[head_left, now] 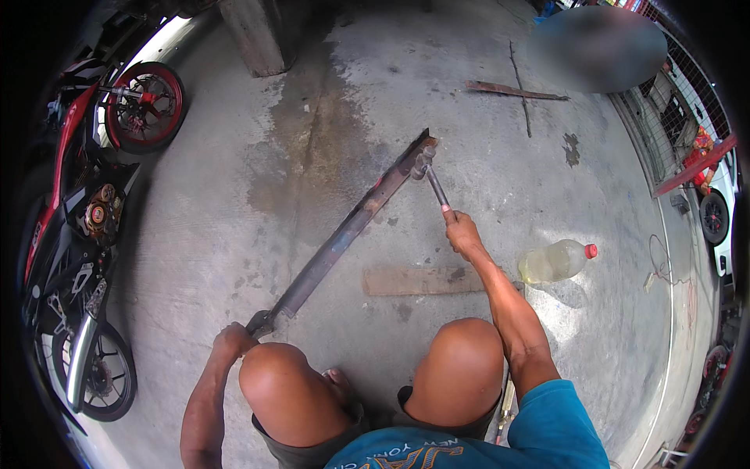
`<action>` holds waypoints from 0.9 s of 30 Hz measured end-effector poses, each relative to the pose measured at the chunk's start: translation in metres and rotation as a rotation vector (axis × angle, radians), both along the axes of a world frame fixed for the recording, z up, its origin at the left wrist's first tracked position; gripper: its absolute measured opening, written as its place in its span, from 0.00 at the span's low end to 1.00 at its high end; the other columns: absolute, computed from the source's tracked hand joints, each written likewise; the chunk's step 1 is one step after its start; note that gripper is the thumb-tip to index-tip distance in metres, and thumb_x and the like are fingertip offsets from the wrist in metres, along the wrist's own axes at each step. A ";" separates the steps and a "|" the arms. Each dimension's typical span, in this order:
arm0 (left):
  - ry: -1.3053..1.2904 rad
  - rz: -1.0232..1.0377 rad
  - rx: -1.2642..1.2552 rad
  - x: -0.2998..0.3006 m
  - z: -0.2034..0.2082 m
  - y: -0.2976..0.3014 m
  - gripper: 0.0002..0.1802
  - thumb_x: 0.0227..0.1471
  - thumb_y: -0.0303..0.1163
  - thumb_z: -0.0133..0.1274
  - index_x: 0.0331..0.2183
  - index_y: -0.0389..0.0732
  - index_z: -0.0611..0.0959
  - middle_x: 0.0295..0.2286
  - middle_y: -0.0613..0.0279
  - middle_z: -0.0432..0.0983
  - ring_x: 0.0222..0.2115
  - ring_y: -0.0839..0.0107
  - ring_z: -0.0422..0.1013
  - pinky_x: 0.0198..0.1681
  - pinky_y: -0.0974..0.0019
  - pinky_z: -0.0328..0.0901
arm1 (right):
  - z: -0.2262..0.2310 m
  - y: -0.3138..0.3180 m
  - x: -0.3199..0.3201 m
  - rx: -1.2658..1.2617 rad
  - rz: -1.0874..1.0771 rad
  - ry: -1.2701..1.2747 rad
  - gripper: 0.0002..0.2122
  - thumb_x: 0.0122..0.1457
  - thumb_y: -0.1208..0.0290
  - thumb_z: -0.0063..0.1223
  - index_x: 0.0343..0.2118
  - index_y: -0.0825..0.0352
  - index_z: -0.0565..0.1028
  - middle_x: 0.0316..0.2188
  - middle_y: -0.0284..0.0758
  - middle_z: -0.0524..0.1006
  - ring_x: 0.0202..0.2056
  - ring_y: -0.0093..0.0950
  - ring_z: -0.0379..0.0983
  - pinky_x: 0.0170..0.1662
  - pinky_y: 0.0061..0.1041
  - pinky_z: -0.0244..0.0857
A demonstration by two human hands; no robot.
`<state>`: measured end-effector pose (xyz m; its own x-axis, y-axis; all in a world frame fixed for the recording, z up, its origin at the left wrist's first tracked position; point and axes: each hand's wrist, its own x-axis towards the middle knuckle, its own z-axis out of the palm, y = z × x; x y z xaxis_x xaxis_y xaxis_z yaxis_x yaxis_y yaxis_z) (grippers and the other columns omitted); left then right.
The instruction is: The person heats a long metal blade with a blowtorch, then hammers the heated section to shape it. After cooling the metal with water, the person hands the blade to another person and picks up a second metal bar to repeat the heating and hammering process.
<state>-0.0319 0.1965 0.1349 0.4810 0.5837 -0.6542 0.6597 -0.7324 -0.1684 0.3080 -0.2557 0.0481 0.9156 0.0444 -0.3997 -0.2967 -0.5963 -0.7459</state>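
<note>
A long, rusty angle-iron bar (337, 241) lies slantwise across the concrete in front of me, its far end up and to the right. My right hand (462, 234) is closed round the handle of a hammer (437, 186). The hammer's head is at the bar's far end; whether it touches the metal I cannot tell. At the near end, my left hand (233, 341) is closed on a dark wrench-like tool (260, 323), whose jaw meets the bar. That tool's handle is mostly hidden by my fingers and left knee.
A clear bottle (551, 261) of yellowish liquid with a red cap lies right of my right forearm. A flat brown strip (422, 281) is before my knees. A red-black motorcycle (90, 207) stands left. Farther off are a rusty strip (500, 89), thin rod (519, 87) and pillar (256, 39).
</note>
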 end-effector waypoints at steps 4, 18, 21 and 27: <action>0.105 -0.017 -0.082 0.015 -0.002 -0.001 0.27 0.36 0.48 0.70 0.30 0.33 0.88 0.31 0.51 0.85 0.34 0.61 0.83 0.39 0.62 0.76 | 0.007 -0.023 -0.047 0.113 -0.109 0.147 0.28 0.70 0.44 0.44 0.36 0.73 0.75 0.20 0.36 0.73 0.18 0.29 0.68 0.22 0.34 0.62; -0.790 1.379 -1.430 -0.091 -0.083 -0.092 0.18 0.53 0.34 0.55 0.42 0.32 0.83 0.35 0.52 0.84 0.32 0.61 0.81 0.39 0.56 0.78 | -0.006 -0.102 -0.148 0.445 -0.402 0.570 0.21 0.69 0.46 0.48 0.31 0.60 0.65 0.16 0.25 0.62 0.14 0.17 0.52 0.16 0.22 0.47; -0.887 1.226 -1.100 -0.090 -0.069 -0.110 0.16 0.51 0.33 0.55 0.39 0.32 0.83 0.29 0.53 0.83 0.24 0.62 0.78 0.30 0.60 0.75 | -0.005 -0.100 -0.147 0.489 -0.397 0.635 0.21 0.70 0.45 0.46 0.31 0.60 0.65 0.16 0.25 0.61 0.14 0.17 0.52 0.16 0.22 0.47; -0.980 1.027 -1.181 -0.037 0.002 -0.063 0.06 0.49 0.30 0.55 0.28 0.40 0.76 0.16 0.64 0.69 0.12 0.75 0.63 0.13 0.67 0.59 | -0.014 -0.089 -0.148 0.486 -0.400 0.647 0.21 0.70 0.45 0.45 0.30 0.58 0.64 0.16 0.23 0.60 0.14 0.17 0.50 0.16 0.20 0.46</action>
<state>-0.0691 0.1331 0.1369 0.6890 0.3587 -0.6297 0.4014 0.5346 0.7437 0.1596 -0.3448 0.0344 0.5018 0.0694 -0.8622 -0.8634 -0.0214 -0.5041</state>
